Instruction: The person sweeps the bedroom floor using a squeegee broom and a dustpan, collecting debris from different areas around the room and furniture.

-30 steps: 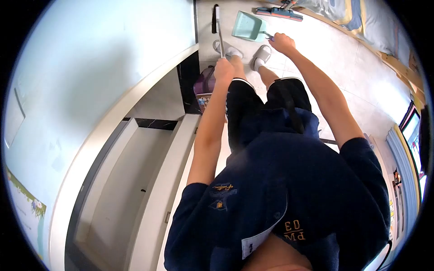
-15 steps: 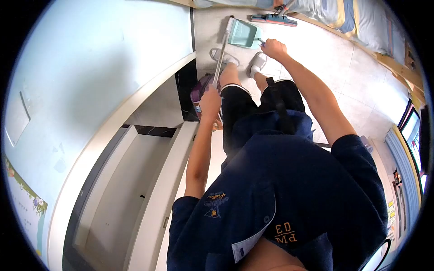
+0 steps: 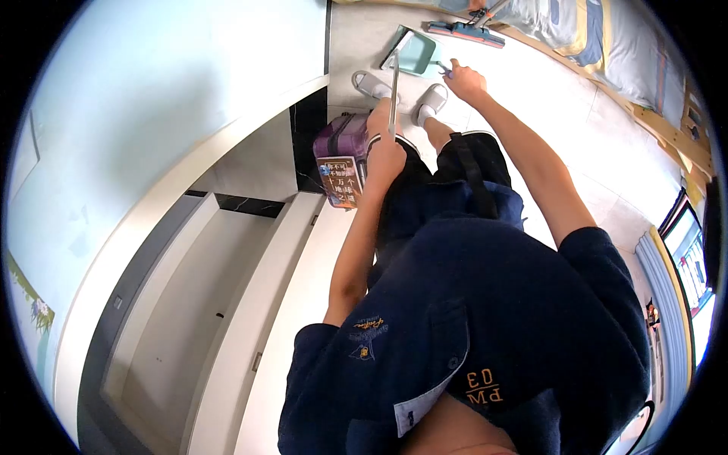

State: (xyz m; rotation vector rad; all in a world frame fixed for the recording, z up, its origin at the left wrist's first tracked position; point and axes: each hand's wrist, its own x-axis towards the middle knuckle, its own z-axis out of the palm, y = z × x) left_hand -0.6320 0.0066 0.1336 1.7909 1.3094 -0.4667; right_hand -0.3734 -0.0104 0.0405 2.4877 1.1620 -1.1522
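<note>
My left hand [image 3: 387, 158] is closed around a long silver pole [image 3: 395, 95] beside my left knee. At the pole's far end, a narrow dark-and-pale strip [image 3: 391, 48], like a broom or scraper head, lies along the left edge of a light teal dustpan [image 3: 418, 54]. Whether pole and strip are joined is hard to see. The dustpan is on the floor past my feet. My right hand [image 3: 465, 81] grips its short handle [image 3: 444, 69], with the index finger partly extended. My slippers, left [image 3: 371, 83] and right [image 3: 433, 98], stand just behind the dustpan.
A teal-and-red wide floor-tool head [image 3: 466, 34] rests beyond the dustpan by the wooden bed frame [image 3: 584, 68]. Left of my leg stands a purple bag [image 3: 337, 136] with a lettered book [image 3: 341, 180] against it. A white cabinet [image 3: 205, 303] and pale blue wall [image 3: 152, 98] are at left.
My left hand has moved right and slightly down with the pole, so the pole is more upright. The dustpan has shifted a little right. The bag and book show more fully.
</note>
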